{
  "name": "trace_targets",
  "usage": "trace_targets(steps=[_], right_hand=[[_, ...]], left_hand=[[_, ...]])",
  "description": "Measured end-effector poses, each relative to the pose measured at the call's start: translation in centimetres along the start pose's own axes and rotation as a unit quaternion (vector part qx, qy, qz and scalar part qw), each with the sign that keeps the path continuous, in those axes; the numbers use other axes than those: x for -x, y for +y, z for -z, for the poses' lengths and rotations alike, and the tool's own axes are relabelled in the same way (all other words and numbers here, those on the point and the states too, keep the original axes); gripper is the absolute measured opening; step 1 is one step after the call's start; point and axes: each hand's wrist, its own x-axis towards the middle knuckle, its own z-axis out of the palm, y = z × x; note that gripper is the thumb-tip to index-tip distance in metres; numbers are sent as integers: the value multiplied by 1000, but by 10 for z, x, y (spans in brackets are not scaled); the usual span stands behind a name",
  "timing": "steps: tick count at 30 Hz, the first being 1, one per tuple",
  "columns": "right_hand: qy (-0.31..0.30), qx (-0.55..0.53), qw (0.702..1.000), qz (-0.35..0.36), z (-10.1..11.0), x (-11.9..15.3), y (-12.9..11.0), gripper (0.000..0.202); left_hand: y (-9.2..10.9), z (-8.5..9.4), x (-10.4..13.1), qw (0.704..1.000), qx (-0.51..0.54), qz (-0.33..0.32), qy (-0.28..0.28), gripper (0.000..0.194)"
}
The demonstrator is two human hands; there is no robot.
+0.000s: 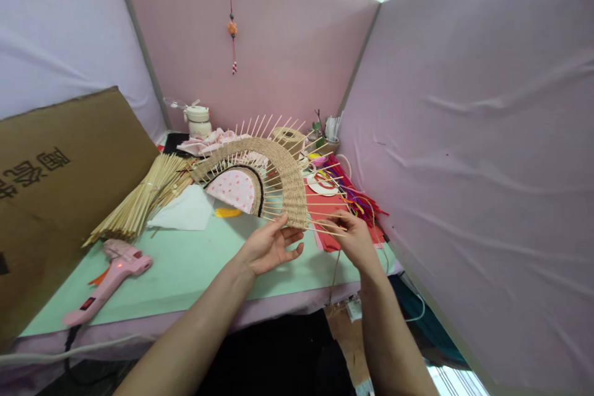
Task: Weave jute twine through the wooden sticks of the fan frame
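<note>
A half-round woven fan (pixel 293 179) of tan twine on thin bamboo sticks is held up over the table. Its inner half-circle (pixel 234 190) is white with pink spots, edged by a black band. My left hand (pixel 269 246) grips the fan's lower right corner, thumb on top and fingers below. At the bare stick ends beyond the weave, my right hand (pixel 350 232) is closed in a pinch. Twine (pixel 335 269) hangs below this hand toward the table edge; its path within the fingers is partly hidden.
A pink glue gun (pixel 109 281) with a lit orange light lies at left. Behind it are a bundle of bamboo sticks (pixel 143 195) and a cardboard sheet (pixel 60 198). Red sheets (pixel 327 207), coloured strands (pixel 348 182), a twine spool (pixel 288 136) and a white bottle (pixel 198 120) stand farther back.
</note>
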Motion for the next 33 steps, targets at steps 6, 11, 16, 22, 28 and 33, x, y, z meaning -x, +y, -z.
trace_targets(steps=[6,11,16,22,28,33], right_hand=[[-99,101,989,28,46,30,-23,20],[-14,242,944,225,46,43,-37,8],[112,269,906,308,31,42,-32,10],[147,83,983,78,6,23,-2,18],[121,-78,990,-2,-47,-19,20,31],[147,-94,985,-10,-71,-27,12,34]], left_hand=[[-3,2,1,1000,-1,1,-15,15],[-2,5,1,999,-3,8,-32,17],[-1,6,3,999,-2,11,-35,19],[-1,3,9,1000,4,13,-26,23],[0,10,11,999,-11,9,-28,20],[-1,11,9,999,14,8,-48,21]])
